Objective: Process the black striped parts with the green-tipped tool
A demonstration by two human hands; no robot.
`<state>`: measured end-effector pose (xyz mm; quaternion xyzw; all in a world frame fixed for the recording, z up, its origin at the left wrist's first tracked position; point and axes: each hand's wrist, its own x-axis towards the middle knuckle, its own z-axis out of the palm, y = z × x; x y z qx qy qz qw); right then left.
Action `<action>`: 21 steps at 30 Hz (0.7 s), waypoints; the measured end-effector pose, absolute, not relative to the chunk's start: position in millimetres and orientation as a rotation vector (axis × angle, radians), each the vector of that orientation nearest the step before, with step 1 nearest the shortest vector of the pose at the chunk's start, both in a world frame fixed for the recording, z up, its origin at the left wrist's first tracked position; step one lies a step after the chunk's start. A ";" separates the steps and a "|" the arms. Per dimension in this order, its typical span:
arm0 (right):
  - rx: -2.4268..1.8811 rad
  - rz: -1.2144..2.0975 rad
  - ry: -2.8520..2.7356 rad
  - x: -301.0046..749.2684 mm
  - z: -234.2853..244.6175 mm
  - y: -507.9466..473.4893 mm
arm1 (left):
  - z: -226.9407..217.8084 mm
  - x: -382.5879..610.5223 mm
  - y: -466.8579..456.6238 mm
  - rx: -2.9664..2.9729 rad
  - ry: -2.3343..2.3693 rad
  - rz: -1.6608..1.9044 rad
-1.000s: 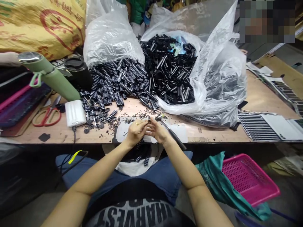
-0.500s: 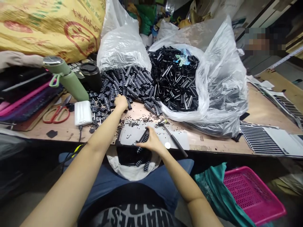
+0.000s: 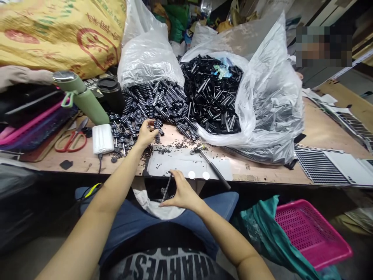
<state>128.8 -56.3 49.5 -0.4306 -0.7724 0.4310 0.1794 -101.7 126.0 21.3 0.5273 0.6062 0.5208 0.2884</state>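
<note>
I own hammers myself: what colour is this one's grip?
The hammer's grip is black, clearest in the head view.

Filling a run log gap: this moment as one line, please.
left hand: at checkered pieces, grip unclear | right hand: dark rod between thumb and fingers | hammer: lying on bench, untouched

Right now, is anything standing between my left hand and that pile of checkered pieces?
Nothing visible does: your left hand is at the near edge of the checkered pile, though I can't tell whether it's gripping anything. The hammer lies off to the right.
</note>
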 end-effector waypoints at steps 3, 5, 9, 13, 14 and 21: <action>-1.261 1.142 -2.120 131.7 47.2 -53.3 | 29.2 -84.2 106.4 1.058 1.303 1.533; -1.269 1.103 -2.094 135.8 46.2 -48.8 | 36.4 -73.2 93.5 0.881 1.145 1.480; -1.268 1.022 -2.055 144.8 46.6 -38.6 | 47.6 -55.3 69.5 0.679 0.983 1.339; -1.189 0.922 -2.087 149.3 52.8 -25.5 | 51.9 -38.7 47.5 0.643 0.891 1.311; -1.161 0.899 -2.099 149.3 56.3 -21.9 | 53.4 -34.8 42.2 0.665 0.884 1.295; -1.113 0.785 -2.221 142.6 90.6 -6.5 | 67.9 -14.5 15.9 0.728 1.027 1.176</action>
